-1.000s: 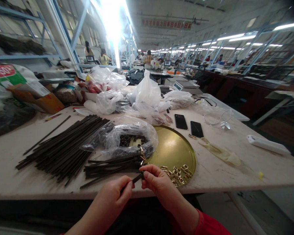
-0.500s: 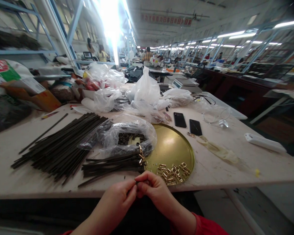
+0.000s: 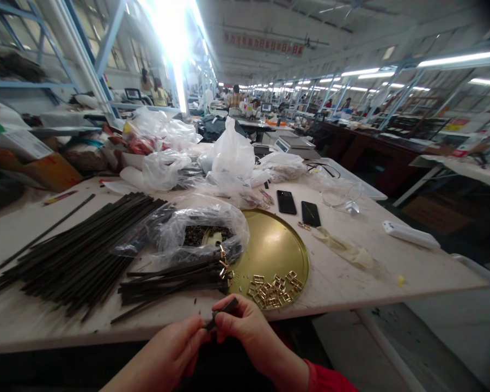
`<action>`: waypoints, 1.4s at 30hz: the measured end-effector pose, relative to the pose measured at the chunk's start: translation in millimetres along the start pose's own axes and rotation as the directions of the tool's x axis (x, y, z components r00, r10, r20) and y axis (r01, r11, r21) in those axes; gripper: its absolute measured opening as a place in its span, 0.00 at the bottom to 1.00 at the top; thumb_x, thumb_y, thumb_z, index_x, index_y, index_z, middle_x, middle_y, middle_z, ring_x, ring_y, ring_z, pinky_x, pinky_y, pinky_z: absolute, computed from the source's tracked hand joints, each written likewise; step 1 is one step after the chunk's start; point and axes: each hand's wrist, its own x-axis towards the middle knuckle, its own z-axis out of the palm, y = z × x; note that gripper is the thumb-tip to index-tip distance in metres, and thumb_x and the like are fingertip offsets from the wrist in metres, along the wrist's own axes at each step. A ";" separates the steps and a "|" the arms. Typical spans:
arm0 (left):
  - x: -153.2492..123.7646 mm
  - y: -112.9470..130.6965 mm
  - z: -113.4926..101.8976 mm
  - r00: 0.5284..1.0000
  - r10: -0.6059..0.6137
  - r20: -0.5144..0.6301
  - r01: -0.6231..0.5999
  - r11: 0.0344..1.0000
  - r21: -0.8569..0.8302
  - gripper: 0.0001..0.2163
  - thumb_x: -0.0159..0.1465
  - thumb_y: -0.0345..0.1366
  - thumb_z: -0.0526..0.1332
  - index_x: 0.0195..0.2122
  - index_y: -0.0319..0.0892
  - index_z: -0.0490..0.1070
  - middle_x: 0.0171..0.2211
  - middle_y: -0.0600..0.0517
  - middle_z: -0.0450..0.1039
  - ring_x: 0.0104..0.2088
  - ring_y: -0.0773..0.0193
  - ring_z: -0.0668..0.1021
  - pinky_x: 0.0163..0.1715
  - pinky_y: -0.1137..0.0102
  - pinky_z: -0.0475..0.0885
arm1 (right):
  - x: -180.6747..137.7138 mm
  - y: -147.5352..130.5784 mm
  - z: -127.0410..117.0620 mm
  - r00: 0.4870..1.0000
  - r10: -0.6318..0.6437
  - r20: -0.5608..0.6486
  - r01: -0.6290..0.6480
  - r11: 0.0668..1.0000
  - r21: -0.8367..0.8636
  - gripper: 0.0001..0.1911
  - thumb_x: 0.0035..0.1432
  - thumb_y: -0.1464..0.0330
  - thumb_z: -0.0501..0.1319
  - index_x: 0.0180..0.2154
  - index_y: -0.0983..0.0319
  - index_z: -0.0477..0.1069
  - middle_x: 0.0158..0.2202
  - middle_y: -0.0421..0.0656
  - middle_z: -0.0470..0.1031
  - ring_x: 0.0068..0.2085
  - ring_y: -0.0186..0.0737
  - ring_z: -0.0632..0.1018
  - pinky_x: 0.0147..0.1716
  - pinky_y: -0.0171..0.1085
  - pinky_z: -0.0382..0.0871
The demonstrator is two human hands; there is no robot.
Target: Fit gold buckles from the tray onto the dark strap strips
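Observation:
My left hand [image 3: 175, 348] and my right hand [image 3: 245, 332] meet at the table's front edge, both pinched on one thin dark strip [image 3: 220, 310] whose end sticks up between the fingertips. Just beyond them lies a small bundle of dark strips [image 3: 167, 280] with gold buckles at their right ends. A round gold tray [image 3: 275, 247] holds a heap of small gold buckles [image 3: 273, 288] at its near rim. A clear plastic bag [image 3: 204, 231] with dark small parts rests on the tray's left side.
A large pile of long dark strips [image 3: 73, 256] covers the table's left. Two black phones [image 3: 298, 207], a pale glove [image 3: 347, 251] and a white remote-like bar [image 3: 410, 235] lie to the right. Plastic bags [image 3: 228, 158] and boxes crowd the back. Other people work far behind.
My hands drew back toward me from the bundle with the strip. The strip's end, hidden between the fingers half a second ago, sticks out again. The view shifted right.

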 end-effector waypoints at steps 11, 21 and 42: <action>6.4 -2.8 -6.4 0.992 0.010 -0.123 -0.031 0.985 -0.168 0.15 0.60 0.44 0.51 0.42 0.41 0.67 0.17 0.60 0.60 0.19 0.68 0.64 0.20 0.75 0.58 | 5.3 -35.0 -37.7 0.965 -0.257 0.044 0.184 0.552 -0.813 0.12 0.53 0.66 0.60 0.40 0.63 0.68 0.34 0.43 0.72 0.33 0.37 0.73 0.32 0.35 0.65; 30.6 -5.0 -6.3 0.984 -0.072 -0.162 0.004 0.924 -0.383 0.08 0.55 0.42 0.51 0.25 0.43 0.61 0.12 0.63 0.52 0.16 0.71 0.56 0.16 0.76 0.52 | 39.9 -53.7 -69.1 0.986 -0.165 0.036 -0.035 -0.408 -0.912 0.10 0.53 0.81 0.53 0.31 0.69 0.71 0.33 0.56 0.74 0.35 0.49 0.75 0.32 0.41 0.64; 12.4 26.3 -17.4 0.939 -0.007 -0.343 -0.080 0.968 -0.238 0.10 0.53 0.43 0.54 0.22 0.41 0.64 0.19 0.59 0.61 0.23 0.67 0.65 0.24 0.73 0.60 | 8.6 -34.0 11.7 0.992 0.042 0.121 -0.026 0.991 -0.127 0.18 0.40 0.61 0.69 0.27 0.65 0.66 0.20 0.37 0.72 0.22 0.29 0.71 0.26 0.32 0.64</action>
